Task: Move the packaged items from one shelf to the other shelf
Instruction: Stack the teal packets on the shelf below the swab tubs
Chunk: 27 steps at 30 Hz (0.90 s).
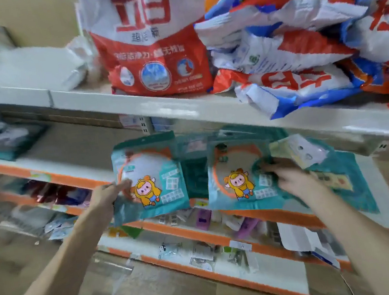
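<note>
- A flat teal cartoon-printed plastic packet [152, 175] is pinched at its edge by the left hand [109, 193], in the air before the orange-edged shelf [50, 172].
- A matching teal packet [235, 184] is gripped by the right hand [289, 179], fingers curled.
- Both are judged light, floppy and slick; edges suit pinching.

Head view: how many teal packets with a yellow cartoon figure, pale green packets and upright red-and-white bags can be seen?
Teal packets with a yellow cartoon figure: 2 (left teal packet, right teal packet)
Pale green packet: 1
Upright red-and-white bag: 1
Total: 4
</note>
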Tool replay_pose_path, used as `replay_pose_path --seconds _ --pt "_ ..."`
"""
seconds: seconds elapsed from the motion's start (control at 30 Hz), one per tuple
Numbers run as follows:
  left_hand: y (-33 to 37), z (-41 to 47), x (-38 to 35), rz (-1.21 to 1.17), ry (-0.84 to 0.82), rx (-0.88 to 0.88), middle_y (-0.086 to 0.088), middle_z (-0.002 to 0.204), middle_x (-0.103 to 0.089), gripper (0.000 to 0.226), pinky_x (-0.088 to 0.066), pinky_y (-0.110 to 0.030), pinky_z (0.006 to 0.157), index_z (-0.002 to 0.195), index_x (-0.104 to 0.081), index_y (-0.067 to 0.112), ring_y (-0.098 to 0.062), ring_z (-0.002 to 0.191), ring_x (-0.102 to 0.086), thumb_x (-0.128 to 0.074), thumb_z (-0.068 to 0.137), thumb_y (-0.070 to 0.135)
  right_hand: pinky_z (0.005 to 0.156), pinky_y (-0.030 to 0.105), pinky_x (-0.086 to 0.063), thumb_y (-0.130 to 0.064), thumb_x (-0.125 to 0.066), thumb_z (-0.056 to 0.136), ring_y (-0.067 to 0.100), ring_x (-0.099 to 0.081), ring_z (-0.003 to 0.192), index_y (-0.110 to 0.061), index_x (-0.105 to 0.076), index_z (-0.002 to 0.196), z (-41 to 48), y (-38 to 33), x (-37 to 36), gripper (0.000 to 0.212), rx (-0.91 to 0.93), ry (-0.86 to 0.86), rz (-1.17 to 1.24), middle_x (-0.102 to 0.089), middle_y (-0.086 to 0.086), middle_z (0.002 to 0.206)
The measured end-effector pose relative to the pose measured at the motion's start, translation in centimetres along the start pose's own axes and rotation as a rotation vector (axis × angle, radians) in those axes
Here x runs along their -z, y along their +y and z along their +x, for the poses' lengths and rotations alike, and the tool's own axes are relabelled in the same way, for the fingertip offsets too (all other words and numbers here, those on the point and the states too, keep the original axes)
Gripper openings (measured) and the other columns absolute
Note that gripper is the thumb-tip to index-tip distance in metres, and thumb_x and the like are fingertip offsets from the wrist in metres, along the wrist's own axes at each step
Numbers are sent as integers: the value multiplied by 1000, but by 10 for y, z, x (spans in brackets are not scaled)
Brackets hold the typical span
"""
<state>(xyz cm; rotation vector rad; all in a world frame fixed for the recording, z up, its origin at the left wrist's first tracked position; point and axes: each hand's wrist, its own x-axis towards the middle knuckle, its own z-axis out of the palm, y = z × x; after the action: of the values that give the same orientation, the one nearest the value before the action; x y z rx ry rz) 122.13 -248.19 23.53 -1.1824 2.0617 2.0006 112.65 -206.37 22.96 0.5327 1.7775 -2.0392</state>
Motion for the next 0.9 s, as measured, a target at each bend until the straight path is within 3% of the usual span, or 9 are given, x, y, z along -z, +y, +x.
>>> replay_pose_path --seconds 0.07,0.13,0.2,0.27,0.43,0.57,0.73,0.83,0.9 --pt "-10 -7 50 -24 103 -25 -18 71 -69 21 -56 -30 52 83 -70 -3 -21 44 -58 -79 79 16 80 37 -57 5 -67 75 25 -67 81 3 -60 101 2 2 -55 27 30 -110 -66 -67 17 96" --pt "-23 -22 103 -48 197 -35 -13 70 -70 21 -56 -30 55 70 -68 2 -24 51 -61 -77 80 17 64 28 -59 6 -62 86 17 -69 69 -2 -61 98 2 7 -115 14 42 -202 -137 -67 11 90" --pt "-38 -39 158 -129 257 -7 -15 84 -74 20 -59 -39 71 77 -70 2 -30 70 -69 -77 82 20 63 31 -59 2 -62 90 18 -69 68 -4 -63 96 -2 17 -177 8 61 -240 -205 -69 10 90" --pt "-52 -60 213 -214 316 6 -16 89 -74 18 -57 -38 68 86 -70 1 -32 74 -70 -75 85 18 65 34 -58 2 -63 90 19 -68 68 0 -65 101 -12 29 -237 11 105 -306 -274 -70 10 88" --pt "-95 -113 331 -318 451 11 -14 80 -75 19 -56 -31 55 91 -69 -1 -28 63 -71 -71 88 18 46 23 -53 2 -61 92 11 -67 53 -1 -63 100 -57 64 -361 9 142 -425 -394 -67 10 82" --pt "-130 -132 403 -422 576 55 -18 91 -74 22 -58 -36 54 97 -69 -1 -31 72 -69 -72 87 19 59 33 -55 -1 -60 93 24 -67 67 1 -64 106 -88 93 -441 14 146 -505 -476 -70 15 88" --pt "-148 -133 457 -520 696 99 -15 78 -72 15 -54 -58 86 79 -67 1 -35 77 -67 -73 86 13 64 34 -56 -2 -57 94 24 -64 68 -1 -64 101 -116 111 -532 10 234 -576 -591 -69 14 87" --pt "-153 -118 485 -526 751 125 -12 68 -71 15 -57 -51 80 78 -66 1 -29 65 -66 -73 86 10 64 34 -55 -3 -56 94 25 -63 70 7 -63 106 -112 122 -582 17 275 -597 -628 -68 20 94" --pt "-153 -101 507 -528 778 133 -11 65 -71 14 -60 -42 62 80 -66 0 -27 57 -66 -73 86 11 58 29 -54 -3 -57 94 23 -63 67 8 -62 105 -103 131 -616 16 279 -617 -637 -68 18 92"
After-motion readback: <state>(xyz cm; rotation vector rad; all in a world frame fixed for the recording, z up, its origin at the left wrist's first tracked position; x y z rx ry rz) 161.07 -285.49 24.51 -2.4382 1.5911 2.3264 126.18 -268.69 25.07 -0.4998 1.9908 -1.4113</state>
